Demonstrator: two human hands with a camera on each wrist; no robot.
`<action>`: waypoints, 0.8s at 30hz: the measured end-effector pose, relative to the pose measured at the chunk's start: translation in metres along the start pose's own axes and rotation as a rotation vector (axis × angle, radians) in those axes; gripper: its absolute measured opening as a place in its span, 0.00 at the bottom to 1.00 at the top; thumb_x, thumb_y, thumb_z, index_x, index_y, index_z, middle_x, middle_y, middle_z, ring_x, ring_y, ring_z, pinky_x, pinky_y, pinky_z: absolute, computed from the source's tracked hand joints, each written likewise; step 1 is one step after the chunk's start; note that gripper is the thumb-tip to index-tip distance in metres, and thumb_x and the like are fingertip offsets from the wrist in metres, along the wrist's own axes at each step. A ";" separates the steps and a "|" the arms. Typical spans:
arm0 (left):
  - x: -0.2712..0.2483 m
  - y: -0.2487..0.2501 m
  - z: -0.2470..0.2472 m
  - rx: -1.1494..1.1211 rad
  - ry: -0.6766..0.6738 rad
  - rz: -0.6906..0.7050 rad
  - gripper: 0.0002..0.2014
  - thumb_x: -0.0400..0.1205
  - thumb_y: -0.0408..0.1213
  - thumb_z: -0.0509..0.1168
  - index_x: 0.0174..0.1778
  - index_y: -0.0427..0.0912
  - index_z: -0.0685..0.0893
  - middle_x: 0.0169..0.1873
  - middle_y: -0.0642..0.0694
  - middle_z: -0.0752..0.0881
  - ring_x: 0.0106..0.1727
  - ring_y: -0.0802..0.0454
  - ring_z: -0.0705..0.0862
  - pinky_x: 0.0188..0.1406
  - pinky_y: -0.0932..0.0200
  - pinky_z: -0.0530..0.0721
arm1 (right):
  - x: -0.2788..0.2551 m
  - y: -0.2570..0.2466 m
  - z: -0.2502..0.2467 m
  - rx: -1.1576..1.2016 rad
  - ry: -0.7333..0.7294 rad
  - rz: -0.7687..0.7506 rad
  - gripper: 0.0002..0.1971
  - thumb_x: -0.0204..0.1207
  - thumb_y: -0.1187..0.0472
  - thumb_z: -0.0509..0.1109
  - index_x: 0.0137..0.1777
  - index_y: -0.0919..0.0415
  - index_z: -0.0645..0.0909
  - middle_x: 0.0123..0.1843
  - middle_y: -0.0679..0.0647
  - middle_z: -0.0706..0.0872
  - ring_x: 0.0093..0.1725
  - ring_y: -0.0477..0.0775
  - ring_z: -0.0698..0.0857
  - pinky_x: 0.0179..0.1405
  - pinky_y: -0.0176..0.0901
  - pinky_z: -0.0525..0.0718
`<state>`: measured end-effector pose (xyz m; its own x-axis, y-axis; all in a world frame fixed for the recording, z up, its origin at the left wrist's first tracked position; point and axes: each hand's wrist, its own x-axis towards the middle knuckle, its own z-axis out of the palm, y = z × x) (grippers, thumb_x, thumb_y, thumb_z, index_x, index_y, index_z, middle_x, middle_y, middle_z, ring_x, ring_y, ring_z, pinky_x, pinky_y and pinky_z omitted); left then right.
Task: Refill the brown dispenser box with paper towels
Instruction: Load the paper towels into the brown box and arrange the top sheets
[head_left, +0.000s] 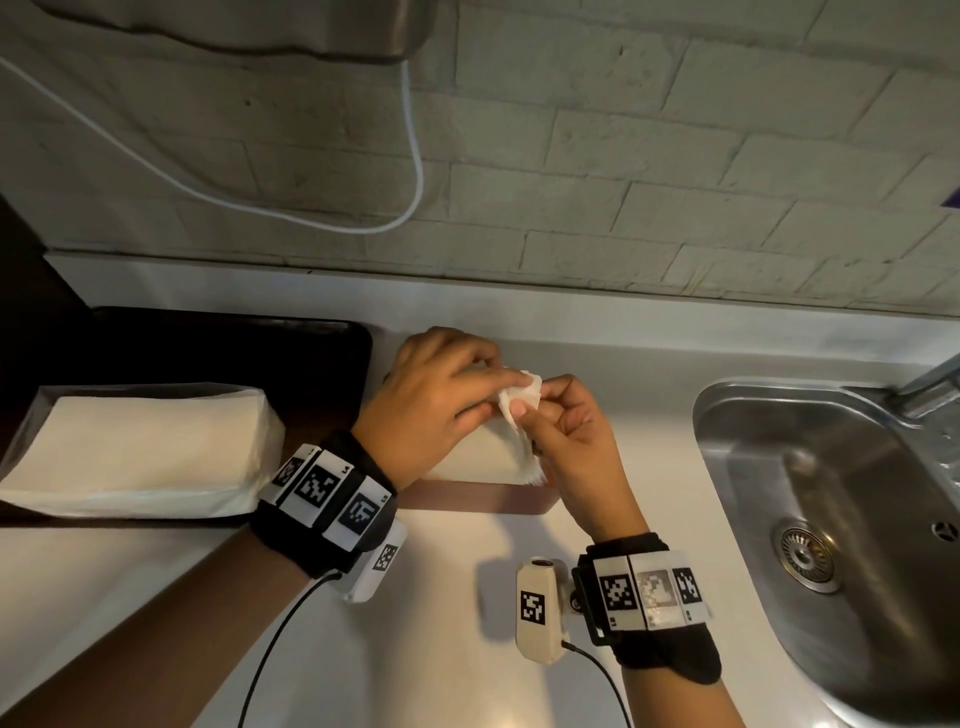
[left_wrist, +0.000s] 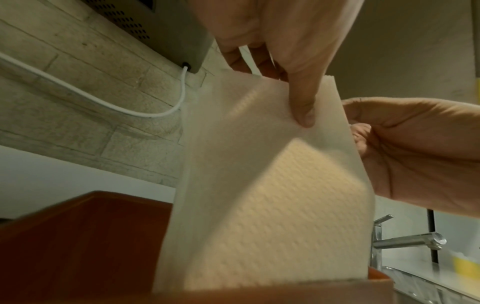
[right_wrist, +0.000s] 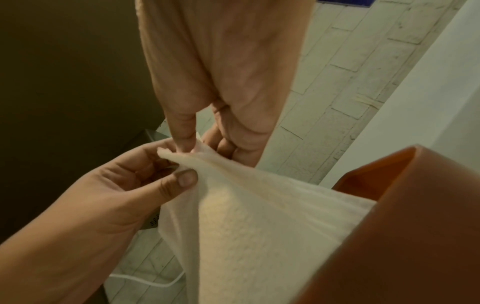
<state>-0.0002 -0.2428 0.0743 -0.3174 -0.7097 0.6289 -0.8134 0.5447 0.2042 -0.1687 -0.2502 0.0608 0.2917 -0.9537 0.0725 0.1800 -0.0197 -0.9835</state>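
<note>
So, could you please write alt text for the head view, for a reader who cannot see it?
Both hands, left hand and right hand, pinch the top corner of a white paper towel pulled up from the brown dispenser box on a white counter. A stack of paper towels lies to the left, a steel sink to the right.

Both hands cover most of the brown dispenser box (head_left: 478, 496) from above, leaving only its near edge visible. The sink (head_left: 831, 499) and tap (head_left: 930, 376) run off the right edge. The box looks blurred in both wrist views.
</note>
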 end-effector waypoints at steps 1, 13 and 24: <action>0.001 0.000 0.000 -0.002 -0.002 0.009 0.13 0.75 0.44 0.63 0.55 0.60 0.76 0.50 0.57 0.72 0.54 0.52 0.71 0.53 0.56 0.65 | 0.000 0.000 0.000 0.003 -0.008 -0.001 0.06 0.74 0.71 0.68 0.44 0.61 0.75 0.32 0.48 0.90 0.34 0.43 0.87 0.36 0.33 0.82; -0.003 -0.003 -0.003 -0.059 0.005 -0.008 0.04 0.73 0.41 0.64 0.43 0.54 0.79 0.48 0.57 0.74 0.52 0.52 0.73 0.52 0.56 0.68 | 0.000 0.001 0.001 0.031 0.020 0.068 0.04 0.79 0.69 0.63 0.46 0.59 0.77 0.35 0.49 0.88 0.35 0.47 0.85 0.33 0.38 0.83; 0.017 0.006 -0.009 -0.281 -0.108 -0.143 0.15 0.69 0.48 0.68 0.46 0.44 0.87 0.38 0.50 0.89 0.44 0.59 0.78 0.49 0.60 0.73 | 0.000 -0.003 -0.002 -0.059 -0.035 0.056 0.09 0.74 0.57 0.61 0.50 0.57 0.78 0.43 0.51 0.85 0.41 0.48 0.82 0.39 0.37 0.79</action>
<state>-0.0056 -0.2477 0.0930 -0.2714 -0.8230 0.4990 -0.6918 0.5273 0.4934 -0.1706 -0.2508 0.0632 0.3322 -0.9429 0.0221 0.1068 0.0144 -0.9942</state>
